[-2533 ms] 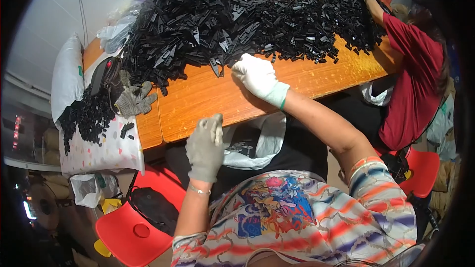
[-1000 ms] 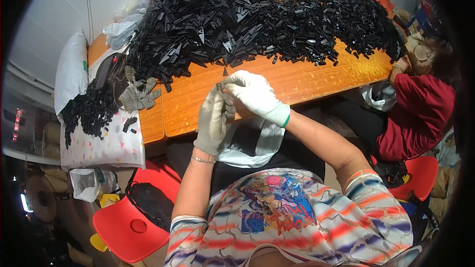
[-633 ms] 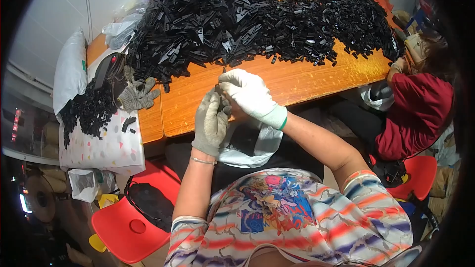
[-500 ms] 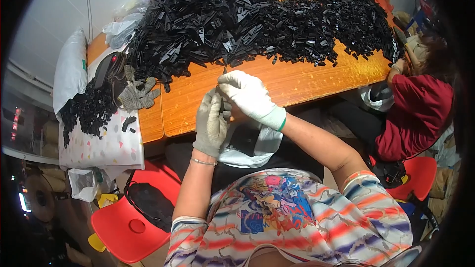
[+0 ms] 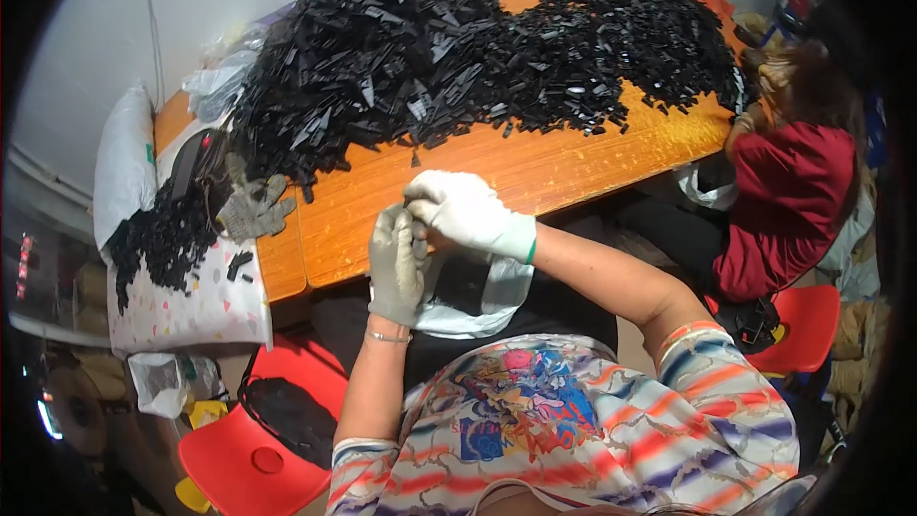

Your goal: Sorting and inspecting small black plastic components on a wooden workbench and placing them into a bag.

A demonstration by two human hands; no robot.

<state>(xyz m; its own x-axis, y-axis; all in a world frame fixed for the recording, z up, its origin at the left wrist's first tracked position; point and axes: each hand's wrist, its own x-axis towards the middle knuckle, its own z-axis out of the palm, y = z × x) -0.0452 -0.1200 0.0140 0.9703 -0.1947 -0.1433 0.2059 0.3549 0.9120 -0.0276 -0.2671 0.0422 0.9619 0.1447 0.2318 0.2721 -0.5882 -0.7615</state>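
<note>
My left hand point(image 5: 396, 268), in a greyish knit glove, is held above my lap in front of the table edge with its fingers curled closed. My right hand point(image 5: 465, 212), in a white glove with a green-edged cuff, meets it at the fingertips, thumb and fingers pinched together. Whatever lies between the two hands is hidden by the gloves. One small black plastic piece point(image 5: 415, 161) rests on the table just beyond my right hand. Farther back spreads a large heap of black plastic pieces point(image 5: 382, 67), many of them long and pointed.
A white plastic bag point(image 5: 463, 321) sits open on my lap. At left are a loose glove point(image 5: 256, 207), a smaller black heap point(image 5: 167, 244) and a white sack point(image 5: 124, 158). A co-worker in a red shirt point(image 5: 793, 201) sits at right. A red chair point(image 5: 253, 454) stands beside me.
The view has shifted slightly, so the table sits lower and farther left. My hands have drawn closer together, and a dark bit seen between them before is now covered.
</note>
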